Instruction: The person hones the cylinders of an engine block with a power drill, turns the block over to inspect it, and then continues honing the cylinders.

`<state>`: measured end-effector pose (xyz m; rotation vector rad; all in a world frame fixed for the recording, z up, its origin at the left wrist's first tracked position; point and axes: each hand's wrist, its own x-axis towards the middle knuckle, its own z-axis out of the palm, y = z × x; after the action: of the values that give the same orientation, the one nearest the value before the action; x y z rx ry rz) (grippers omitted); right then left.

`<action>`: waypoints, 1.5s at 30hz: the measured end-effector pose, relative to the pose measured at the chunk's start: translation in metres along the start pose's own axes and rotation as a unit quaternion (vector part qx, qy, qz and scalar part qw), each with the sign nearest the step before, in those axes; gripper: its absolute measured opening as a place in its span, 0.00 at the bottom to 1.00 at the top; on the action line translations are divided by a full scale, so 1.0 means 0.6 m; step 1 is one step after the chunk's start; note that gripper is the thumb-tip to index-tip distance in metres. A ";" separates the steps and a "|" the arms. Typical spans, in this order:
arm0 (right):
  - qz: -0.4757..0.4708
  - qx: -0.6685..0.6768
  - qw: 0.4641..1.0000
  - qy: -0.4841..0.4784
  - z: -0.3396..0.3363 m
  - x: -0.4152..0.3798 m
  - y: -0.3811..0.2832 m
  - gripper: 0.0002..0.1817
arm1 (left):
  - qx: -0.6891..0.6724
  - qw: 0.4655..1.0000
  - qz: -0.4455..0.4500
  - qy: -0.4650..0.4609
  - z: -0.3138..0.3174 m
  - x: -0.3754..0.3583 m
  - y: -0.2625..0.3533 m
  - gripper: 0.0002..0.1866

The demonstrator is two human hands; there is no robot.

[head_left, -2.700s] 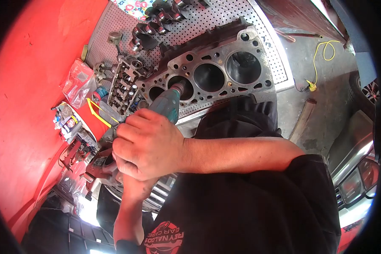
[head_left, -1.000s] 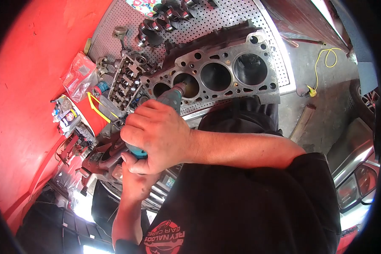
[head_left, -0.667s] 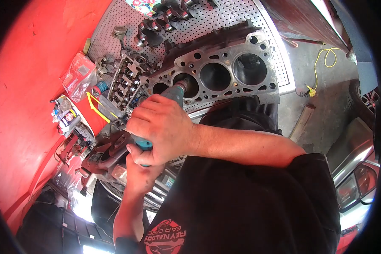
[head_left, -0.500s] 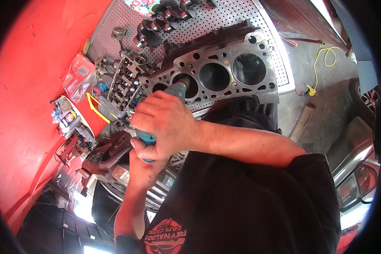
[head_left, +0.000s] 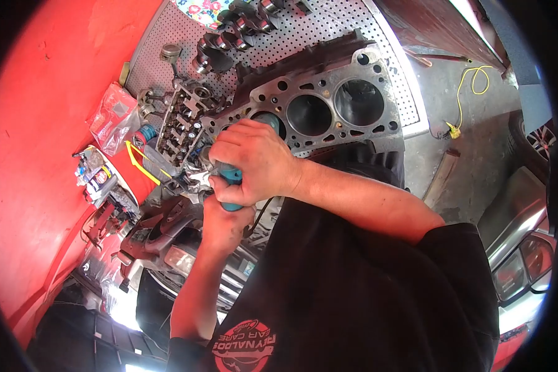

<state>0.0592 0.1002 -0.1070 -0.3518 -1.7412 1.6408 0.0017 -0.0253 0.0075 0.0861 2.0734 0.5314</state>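
A teal power drill [head_left: 231,175] is gripped in both hands, its nose over a cylinder bore of the metal engine block [head_left: 335,119]. My right hand [head_left: 259,158] wraps over the drill's body from above, hiding much of it. Lower down, my left hand [head_left: 225,222] is closed around the handle end. The front tip of the drill, and whatever is fitted to it, is hidden in the bore. Two open bores show to the right of the drill. Left of the block lies a cylinder head [head_left: 181,124] with valve springs.
The block stands on a perforated metal table [head_left: 161,31]. Crankshaft [head_left: 232,36] and a piston [head_left: 170,52] lie behind and left. A plastic bag [head_left: 115,118] and a small crowded tray [head_left: 100,177] are at far left. A yellow cord [head_left: 462,102] lies on the floor to the right.
Both hands and the drill have moved forward and slightly right. The drill's nose now sits further into the bore, and its chuck no longer shows. The view has shifted a little.
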 end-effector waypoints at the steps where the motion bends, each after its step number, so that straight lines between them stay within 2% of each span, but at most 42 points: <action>1: 0.001 0.000 1.000 0.000 -0.002 0.000 0.004 0.18 | -0.003 1.000 -0.002 -0.004 0.002 0.004 0.002 0.08; 3: 0.005 -0.006 1.000 -0.005 -0.009 0.004 0.008 0.17 | -0.009 1.000 -0.007 -0.013 0.005 0.011 0.006 0.12; 12: 0.023 0.000 1.000 -0.003 -0.020 0.006 0.015 0.17 | 0.036 0.999 -0.020 -0.027 0.002 0.022 0.020 0.02; 27: 0.026 -0.004 1.000 0.004 -0.017 0.005 0.011 0.16 | 0.035 0.999 -0.026 -0.031 -0.001 0.017 0.035 0.02; 33: -0.003 -0.005 1.000 0.017 -0.006 0.003 -0.043 0.17 | 0.016 1.000 -0.009 0.013 -0.011 -0.040 0.036 0.06; 36: -0.028 0.006 0.999 0.027 0.009 0.005 -0.062 0.19 | 0.086 0.994 0.058 0.032 -0.031 -0.065 0.026 0.08; 37: -0.031 0.007 0.999 0.028 0.011 0.006 -0.069 0.20 | 0.042 0.997 0.048 0.036 -0.027 -0.075 0.034 0.09; 39: -0.034 0.004 0.999 0.018 0.009 0.009 -0.084 0.21 | 0.096 0.992 0.069 0.051 -0.030 -0.089 0.032 0.09; 43: -0.032 0.015 0.999 0.003 0.010 0.010 -0.102 0.23 | 0.085 0.992 0.066 0.069 -0.031 -0.107 0.037 0.11; 45: -0.032 0.018 0.999 0.005 0.011 0.011 -0.107 0.23 | 0.084 0.993 0.045 0.063 -0.038 -0.116 0.034 0.22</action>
<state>0.0671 0.0891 -0.0433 -0.2837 -1.6950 1.6195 0.0173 -0.0329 0.0816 0.2516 2.2432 0.4250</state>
